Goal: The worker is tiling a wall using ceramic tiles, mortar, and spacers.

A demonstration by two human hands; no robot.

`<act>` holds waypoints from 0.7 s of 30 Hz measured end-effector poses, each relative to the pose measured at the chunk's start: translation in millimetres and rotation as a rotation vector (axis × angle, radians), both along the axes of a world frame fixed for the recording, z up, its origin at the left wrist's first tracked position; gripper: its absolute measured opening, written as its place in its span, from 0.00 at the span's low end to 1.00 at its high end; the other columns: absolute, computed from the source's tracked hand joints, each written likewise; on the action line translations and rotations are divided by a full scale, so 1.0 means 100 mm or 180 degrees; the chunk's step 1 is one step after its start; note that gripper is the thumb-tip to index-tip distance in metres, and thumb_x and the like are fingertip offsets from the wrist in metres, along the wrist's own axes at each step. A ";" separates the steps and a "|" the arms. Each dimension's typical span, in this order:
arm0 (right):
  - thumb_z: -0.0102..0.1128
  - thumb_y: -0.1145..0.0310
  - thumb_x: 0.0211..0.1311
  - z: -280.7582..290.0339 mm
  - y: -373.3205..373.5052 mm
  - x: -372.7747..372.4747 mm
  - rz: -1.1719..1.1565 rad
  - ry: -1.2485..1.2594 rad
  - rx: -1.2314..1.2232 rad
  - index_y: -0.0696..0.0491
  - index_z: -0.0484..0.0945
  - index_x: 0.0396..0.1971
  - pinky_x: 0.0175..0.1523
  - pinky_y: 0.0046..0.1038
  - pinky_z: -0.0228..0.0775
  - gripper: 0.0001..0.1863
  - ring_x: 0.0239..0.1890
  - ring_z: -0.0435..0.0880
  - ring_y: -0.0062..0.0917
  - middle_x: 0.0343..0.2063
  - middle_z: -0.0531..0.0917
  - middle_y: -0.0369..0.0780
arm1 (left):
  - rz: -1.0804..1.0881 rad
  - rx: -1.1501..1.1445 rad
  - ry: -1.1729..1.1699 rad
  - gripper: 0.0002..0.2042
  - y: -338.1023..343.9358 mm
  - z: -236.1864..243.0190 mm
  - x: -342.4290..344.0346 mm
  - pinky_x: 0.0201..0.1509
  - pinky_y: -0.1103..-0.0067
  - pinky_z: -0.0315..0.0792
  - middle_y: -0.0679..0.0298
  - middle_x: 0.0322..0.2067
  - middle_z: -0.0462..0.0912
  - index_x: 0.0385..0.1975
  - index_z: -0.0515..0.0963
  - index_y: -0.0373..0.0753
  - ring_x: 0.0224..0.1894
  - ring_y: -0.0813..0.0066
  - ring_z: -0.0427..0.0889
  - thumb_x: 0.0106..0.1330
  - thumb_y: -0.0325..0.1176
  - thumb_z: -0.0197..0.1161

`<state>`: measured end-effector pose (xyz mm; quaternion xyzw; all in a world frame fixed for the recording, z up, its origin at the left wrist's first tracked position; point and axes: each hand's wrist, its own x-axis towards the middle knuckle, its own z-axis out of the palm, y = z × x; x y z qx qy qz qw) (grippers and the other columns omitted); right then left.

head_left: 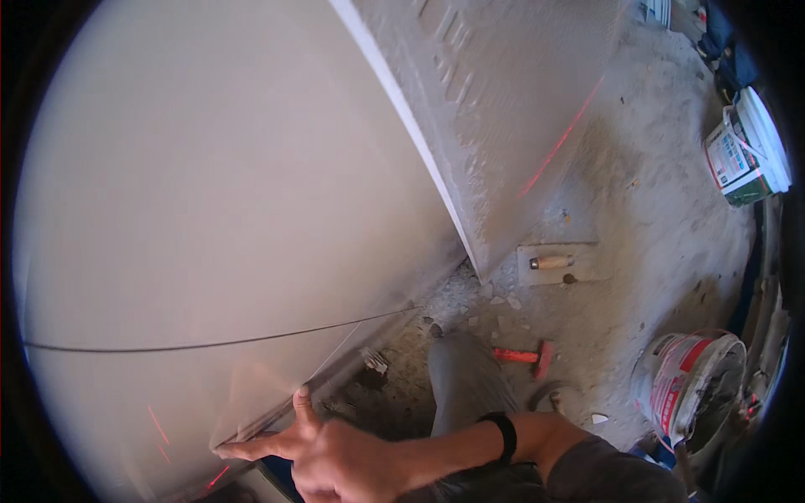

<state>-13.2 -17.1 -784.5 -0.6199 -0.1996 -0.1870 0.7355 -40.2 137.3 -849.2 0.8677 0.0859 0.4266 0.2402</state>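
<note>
A large smooth beige panel (226, 184) fills the left of the view. My right hand (335, 453) is at its lower edge. The thumb and index finger are stretched apart, with the index fingertip at the panel edge and the thumb tip close against it. The other fingers are partly curled and cut off by the frame. Nothing shows between the fingers. A black band (501, 436) circles the wrist. Beneath the hand, a dark blue edge of something (281, 476) is mostly hidden. My left hand is not in view.
A grey ridged surface (503, 109) adjoins the panel's pale edge. On the dusty floor lie a trowel (551, 262), a red hammer (528, 355) and rubble. Two buckets, one white (742, 155) and one smeared (679, 381), stand at right. Red light lines (562, 138) cross surfaces.
</note>
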 end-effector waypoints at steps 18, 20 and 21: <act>0.61 0.73 0.46 0.13 0.07 0.26 -0.0035 0.0327 -0.0261 0.58 0.69 0.09 0.22 0.40 0.70 0.13 0.13 0.77 0.43 0.10 0.74 0.47 | -0.1314 -0.2350 -0.0293 0.65 0.13 0.03 0.50 0.75 0.59 0.59 0.45 0.74 0.43 0.77 0.32 0.38 0.74 0.56 0.56 0.50 0.45 0.81; 0.61 0.73 0.45 0.10 0.10 0.27 -0.0260 0.0404 -0.0295 0.58 0.70 0.10 0.21 0.40 0.69 0.12 0.12 0.77 0.42 0.09 0.74 0.47 | -0.1420 -0.2623 -0.0283 0.65 0.10 0.05 0.42 0.75 0.60 0.59 0.45 0.74 0.43 0.77 0.32 0.38 0.74 0.57 0.56 0.50 0.45 0.81; 0.61 0.73 0.45 0.11 0.09 0.23 -0.0341 0.0363 -0.0298 0.58 0.70 0.10 0.21 0.39 0.67 0.11 0.13 0.76 0.42 0.10 0.73 0.46 | -0.1476 -0.2758 -0.0282 0.65 0.08 0.07 0.39 0.75 0.60 0.59 0.45 0.74 0.43 0.77 0.32 0.38 0.74 0.57 0.56 0.50 0.46 0.81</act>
